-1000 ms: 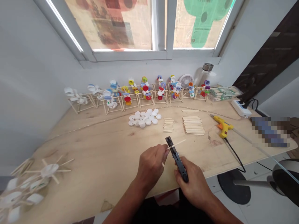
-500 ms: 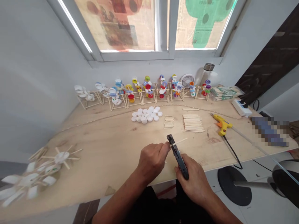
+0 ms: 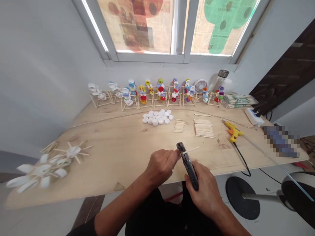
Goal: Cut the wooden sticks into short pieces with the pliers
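Observation:
My right hand (image 3: 205, 185) is closed around dark-handled pliers (image 3: 189, 167), which tilt up and to the left over the table's front edge. A thin wooden stick (image 3: 192, 150) lies across the jaws, its free end pointing right. At the left side of the jaws, my left hand (image 3: 162, 165) is closed with its fingertips pinching the stick; the held end is hidden by the fingers. Beyond the hands lie a stack of short sticks (image 3: 179, 126), a stack of longer sticks (image 3: 203, 128) and a pile of white bottle caps (image 3: 157, 117).
A yellow glue gun (image 3: 233, 131) rests at the right, its cable over the edge. Stick-and-cap models (image 3: 161, 95) line the back, near a small fan (image 3: 201, 86) and a bottle (image 3: 222, 78). Spoked wheels (image 3: 73, 151) lie at left. A power strip (image 3: 254, 116) sits back right.
The camera view has shifted, so the table contents appear displaced. Both hands keep hold of the stick and pliers in nearly the same pose.

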